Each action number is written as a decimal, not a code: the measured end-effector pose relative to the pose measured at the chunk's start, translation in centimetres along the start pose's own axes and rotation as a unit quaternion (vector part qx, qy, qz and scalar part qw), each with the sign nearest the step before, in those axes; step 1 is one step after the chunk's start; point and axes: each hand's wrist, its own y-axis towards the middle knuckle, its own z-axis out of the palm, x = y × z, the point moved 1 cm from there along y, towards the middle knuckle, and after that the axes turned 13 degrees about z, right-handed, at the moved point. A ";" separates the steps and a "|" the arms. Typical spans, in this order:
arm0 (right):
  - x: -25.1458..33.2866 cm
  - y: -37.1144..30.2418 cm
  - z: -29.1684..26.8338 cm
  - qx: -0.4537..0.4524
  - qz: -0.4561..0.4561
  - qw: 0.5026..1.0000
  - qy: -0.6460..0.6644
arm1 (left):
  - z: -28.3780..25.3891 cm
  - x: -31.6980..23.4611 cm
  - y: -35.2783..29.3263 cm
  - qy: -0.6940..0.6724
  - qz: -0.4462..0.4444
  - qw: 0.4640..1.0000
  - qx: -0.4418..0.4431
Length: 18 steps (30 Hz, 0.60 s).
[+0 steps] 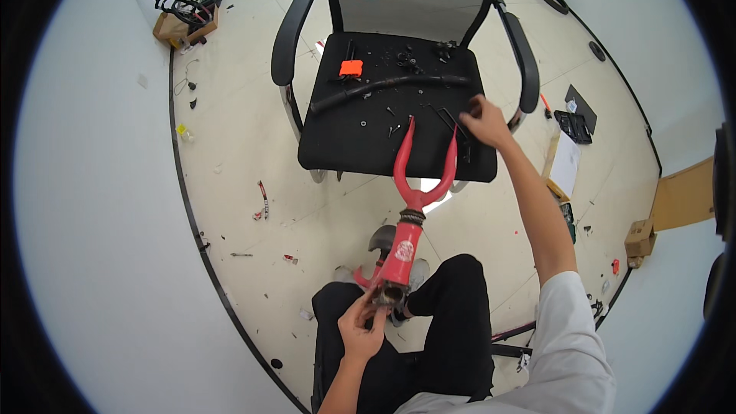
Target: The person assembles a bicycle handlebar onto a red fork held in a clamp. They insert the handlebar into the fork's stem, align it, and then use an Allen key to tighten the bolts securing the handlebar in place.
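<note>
My left hand (362, 330) grips the near end of a red bicycle fork with a short frame tube (401, 251) around its steerer. The fork's two legs point away from me, their tips over the black office chair's seat (345, 149). Close to the right fork tip, my right hand (484, 119) has its fingers curled together; whether they pinch something small is unclear. Beside that hand lie hex keys (443, 116). A black handlebar (391, 88) crosses the seat behind them, with an orange block (351, 69) and small dark parts (410, 60) beyond.
The chair's armrests (295, 38) flank the seat. Small parts and a red-and-black strip (264, 199) are scattered on the tiled floor. At right are an open black tool case (573, 127) and a cardboard box (639, 238). Bicycle parts stick out of a box (172, 29) far left.
</note>
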 end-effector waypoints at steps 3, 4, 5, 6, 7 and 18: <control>2.1 5.9 1.8 -0.003 -0.045 0.994 -0.104 | -0.3 0.7 0.3 0.016 0.003 1.000 0.008; 2.6 7.1 3.0 -0.020 -0.088 0.989 -0.119 | -0.3 0.5 0.5 0.017 0.003 1.000 0.013; 3.0 8.0 4.6 -0.034 -0.131 0.982 -0.131 | -0.4 0.3 0.7 0.020 0.001 1.000 0.018; 3.4 8.4 6.1 -0.066 -0.133 0.967 -0.207 | -0.5 0.3 0.8 0.036 -0.009 0.999 0.017; 3.6 8.8 7.1 -0.062 -0.125 0.955 -0.262 | -0.5 0.5 1.2 0.022 -0.017 1.000 0.011; 10.0 0.4 -4.0 -0.035 -0.246 0.923 -0.293 | -4.3 -1.7 5.3 0.020 -0.092 0.989 -0.110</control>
